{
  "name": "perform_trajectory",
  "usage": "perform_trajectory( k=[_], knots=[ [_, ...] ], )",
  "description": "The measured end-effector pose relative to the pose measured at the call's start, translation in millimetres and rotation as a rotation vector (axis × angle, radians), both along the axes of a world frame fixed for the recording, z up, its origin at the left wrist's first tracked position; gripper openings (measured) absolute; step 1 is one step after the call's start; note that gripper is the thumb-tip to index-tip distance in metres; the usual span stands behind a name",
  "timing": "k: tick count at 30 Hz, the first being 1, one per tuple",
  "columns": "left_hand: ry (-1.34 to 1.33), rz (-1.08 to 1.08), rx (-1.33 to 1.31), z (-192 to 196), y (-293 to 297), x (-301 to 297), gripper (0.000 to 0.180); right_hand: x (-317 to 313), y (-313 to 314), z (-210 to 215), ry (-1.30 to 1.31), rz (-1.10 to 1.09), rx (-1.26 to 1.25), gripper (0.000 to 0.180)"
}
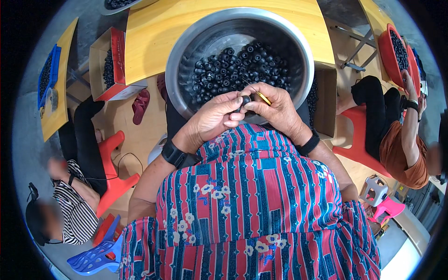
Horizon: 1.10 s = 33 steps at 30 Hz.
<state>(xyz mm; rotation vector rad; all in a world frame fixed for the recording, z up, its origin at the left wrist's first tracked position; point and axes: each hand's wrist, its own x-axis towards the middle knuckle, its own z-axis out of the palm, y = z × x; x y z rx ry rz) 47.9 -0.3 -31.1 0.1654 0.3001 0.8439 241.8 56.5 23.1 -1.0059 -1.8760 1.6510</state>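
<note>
My left hand [218, 112] pinches a small round black part [242, 102] between thumb and fingers, over the near rim of a big metal bowl [171, 70]. My right hand [275, 106] meets it there and grips a slim yellow tool [264, 97]. A thin pointed piece shows beyond the right fingers, toward the bowl; the tool's exact kind is hard to make out. Right fingertips touch or nearly touch the black part. Inside the bowl lies a heap of black parts [233, 70] of the same look, several with a hole in the middle.
The bowl overlaps a yellow table [149, 42]. Cardboard boxes with black parts stand left [100, 70] and right [326, 102]. A person sits on a red stool at each side. At right, a person's hand reaches by a red basin [389, 56]. A pink slipper [140, 106] lies on the floor.
</note>
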Motion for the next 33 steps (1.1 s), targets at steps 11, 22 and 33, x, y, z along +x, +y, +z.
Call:
perform_trajectory(
  k=[11,22,33],
  knots=[
    [-0.031,0.149,-0.028,-2,-3,0,0.019,3,-3,11,-0.228,0.039,0.52,0.018],
    [0.027,0.154,-0.061,7,-4,0,0.018,2,-3,12,-0.31,0.066,0.626,0.021],
    [0.061,0.126,-0.02,9,-3,-2,0.019,2,-1,9,-0.312,0.076,0.63,0.021]
  ],
)
